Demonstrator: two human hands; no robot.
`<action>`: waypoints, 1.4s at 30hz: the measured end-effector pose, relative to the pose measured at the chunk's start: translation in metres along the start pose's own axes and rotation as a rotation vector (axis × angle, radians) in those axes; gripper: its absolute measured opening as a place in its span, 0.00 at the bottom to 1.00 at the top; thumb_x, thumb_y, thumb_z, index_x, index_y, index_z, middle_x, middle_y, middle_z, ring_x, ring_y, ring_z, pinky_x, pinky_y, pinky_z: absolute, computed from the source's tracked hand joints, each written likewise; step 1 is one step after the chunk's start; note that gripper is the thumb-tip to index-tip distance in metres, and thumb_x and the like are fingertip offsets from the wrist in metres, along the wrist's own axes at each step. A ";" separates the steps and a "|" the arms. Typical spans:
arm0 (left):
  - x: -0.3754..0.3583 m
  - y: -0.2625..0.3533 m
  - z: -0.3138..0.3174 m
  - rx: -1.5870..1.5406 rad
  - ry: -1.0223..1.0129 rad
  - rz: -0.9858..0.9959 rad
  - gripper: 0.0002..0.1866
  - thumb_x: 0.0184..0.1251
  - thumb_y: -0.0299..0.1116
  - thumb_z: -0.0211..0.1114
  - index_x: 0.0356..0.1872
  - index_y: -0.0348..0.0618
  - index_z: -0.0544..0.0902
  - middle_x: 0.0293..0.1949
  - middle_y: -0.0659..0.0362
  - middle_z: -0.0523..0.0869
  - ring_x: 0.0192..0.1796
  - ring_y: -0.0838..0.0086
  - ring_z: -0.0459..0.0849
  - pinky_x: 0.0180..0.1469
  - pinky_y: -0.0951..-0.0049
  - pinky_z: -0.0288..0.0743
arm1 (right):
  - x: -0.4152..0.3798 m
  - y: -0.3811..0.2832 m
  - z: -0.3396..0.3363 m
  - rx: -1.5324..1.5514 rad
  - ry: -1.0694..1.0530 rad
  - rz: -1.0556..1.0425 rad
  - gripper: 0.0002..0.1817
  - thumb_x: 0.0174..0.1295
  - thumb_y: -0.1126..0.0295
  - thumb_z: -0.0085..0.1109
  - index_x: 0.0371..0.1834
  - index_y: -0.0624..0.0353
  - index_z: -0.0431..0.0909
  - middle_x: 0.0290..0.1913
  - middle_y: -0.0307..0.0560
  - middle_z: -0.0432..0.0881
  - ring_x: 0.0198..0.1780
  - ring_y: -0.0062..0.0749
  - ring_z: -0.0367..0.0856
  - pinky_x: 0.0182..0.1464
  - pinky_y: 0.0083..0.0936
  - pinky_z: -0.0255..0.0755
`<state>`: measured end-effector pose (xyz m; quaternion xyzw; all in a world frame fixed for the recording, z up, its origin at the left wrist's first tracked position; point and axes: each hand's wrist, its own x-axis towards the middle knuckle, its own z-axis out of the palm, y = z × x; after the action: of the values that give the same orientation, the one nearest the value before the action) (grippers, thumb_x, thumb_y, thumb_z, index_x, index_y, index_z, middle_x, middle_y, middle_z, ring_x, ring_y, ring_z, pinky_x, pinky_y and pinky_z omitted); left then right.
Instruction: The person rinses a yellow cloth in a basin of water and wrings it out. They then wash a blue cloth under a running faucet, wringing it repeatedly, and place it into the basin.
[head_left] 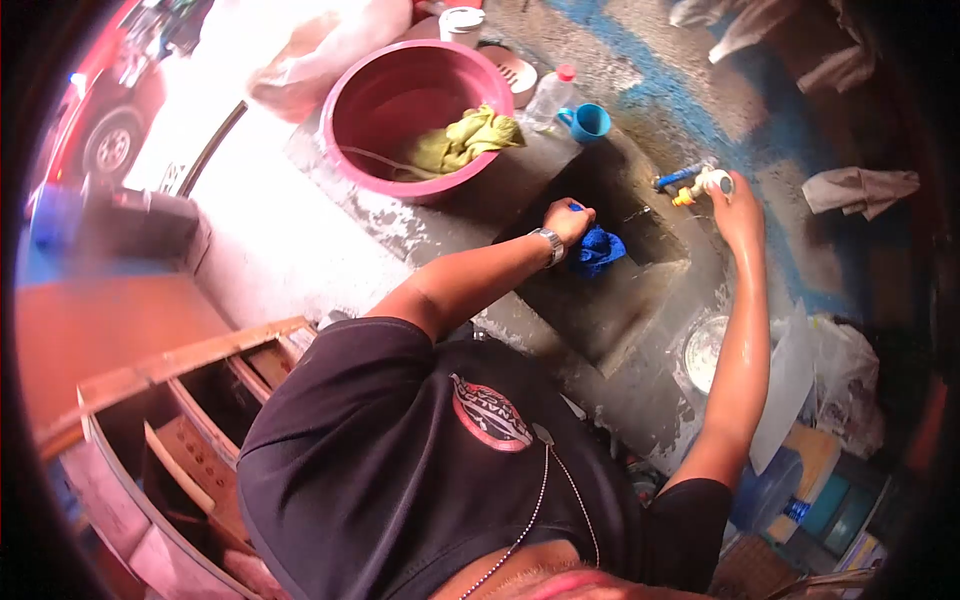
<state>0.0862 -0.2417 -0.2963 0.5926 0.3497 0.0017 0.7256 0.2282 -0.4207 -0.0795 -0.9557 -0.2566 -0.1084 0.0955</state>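
Note:
My left hand (570, 222), with a watch on its wrist, is closed around a bunched blue cloth (600, 250). The cloth hangs from the fist over the dark basin of the concrete sink (655, 268). On the right, my right hand (738, 212) has its fingers wrapped around the tap (714, 183) on the wall. The tap has a yellow spout, and a blue pipe (683, 175) lies beside it. A thin streak of water seems to show left of the spout.
A pink tub (345, 150) with a yellow-green cloth (465, 142) over its rim stands behind my left hand. Near it are a blue mug (590, 122), a plastic bottle (550, 97) and a white cup (461, 27). A round white lid-like thing (706, 352) lies by my right forearm.

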 end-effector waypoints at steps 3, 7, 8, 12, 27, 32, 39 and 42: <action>0.001 0.007 -0.006 -0.233 0.167 -0.108 0.10 0.53 0.33 0.66 0.33 0.37 0.82 0.31 0.56 0.83 0.34 0.71 0.80 0.38 0.65 0.75 | -0.073 -0.049 -0.020 0.164 0.065 -0.062 0.36 0.58 0.51 0.65 0.67 0.52 0.64 0.56 0.63 0.76 0.60 0.59 0.73 0.56 0.47 0.70; -0.037 0.043 0.024 -0.525 0.205 -0.205 0.10 0.56 0.31 0.64 0.37 0.38 0.83 0.34 0.55 0.85 0.35 0.67 0.82 0.41 0.64 0.77 | -0.173 -0.077 0.034 0.133 0.096 -0.630 0.38 0.57 0.55 0.64 0.71 0.42 0.59 0.76 0.56 0.50 0.72 0.68 0.51 0.67 0.56 0.57; -0.021 0.021 0.036 0.086 0.070 0.090 0.10 0.57 0.31 0.62 0.39 0.41 0.84 0.35 0.54 0.86 0.36 0.65 0.84 0.43 0.63 0.80 | -0.182 -0.075 0.042 -0.065 0.062 -0.671 0.37 0.57 0.56 0.64 0.71 0.40 0.59 0.77 0.55 0.48 0.72 0.69 0.50 0.68 0.58 0.55; -0.102 0.067 0.092 -0.124 0.174 0.076 0.10 0.53 0.35 0.63 0.32 0.42 0.85 0.34 0.48 0.87 0.38 0.61 0.88 0.43 0.62 0.80 | -0.165 -0.038 0.046 0.281 0.168 -0.241 0.27 0.59 0.77 0.57 0.64 0.49 0.68 0.60 0.55 0.76 0.56 0.52 0.78 0.53 0.43 0.76; -0.204 0.192 0.110 1.145 -0.224 1.482 0.12 0.43 0.37 0.62 0.32 0.48 0.82 0.26 0.53 0.85 0.32 0.54 0.86 0.31 0.54 0.78 | -0.147 0.021 0.082 1.770 0.092 0.306 0.35 0.43 0.71 0.72 0.57 0.48 0.66 0.43 0.30 0.70 0.42 0.20 0.74 0.42 0.20 0.72; -0.181 0.188 0.119 1.336 -0.351 1.509 0.10 0.40 0.39 0.64 0.26 0.50 0.83 0.21 0.53 0.84 0.28 0.54 0.86 0.29 0.55 0.78 | -0.142 0.057 0.143 1.932 -0.228 0.337 0.19 0.45 0.71 0.73 0.37 0.41 0.73 0.25 0.25 0.66 0.19 0.13 0.59 0.21 0.14 0.51; -0.163 0.190 0.120 1.372 -0.449 1.529 0.09 0.39 0.40 0.65 0.24 0.51 0.83 0.21 0.54 0.84 0.30 0.53 0.85 0.29 0.53 0.78 | -0.148 0.018 0.072 2.010 -0.792 0.154 0.18 0.46 0.71 0.75 0.26 0.45 0.69 0.20 0.26 0.57 0.17 0.13 0.53 0.18 0.14 0.45; -0.146 0.182 0.118 1.368 -0.456 1.588 0.11 0.38 0.40 0.65 0.26 0.52 0.81 0.20 0.56 0.83 0.28 0.55 0.85 0.27 0.53 0.76 | -0.144 0.015 0.066 1.959 -0.839 0.169 0.18 0.46 0.71 0.74 0.28 0.47 0.69 0.21 0.26 0.58 0.17 0.13 0.52 0.18 0.14 0.44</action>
<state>0.1104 -0.3498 -0.0596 0.9175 -0.3526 0.1663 0.0791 0.1247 -0.4848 -0.1813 -0.4381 -0.1773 0.4895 0.7328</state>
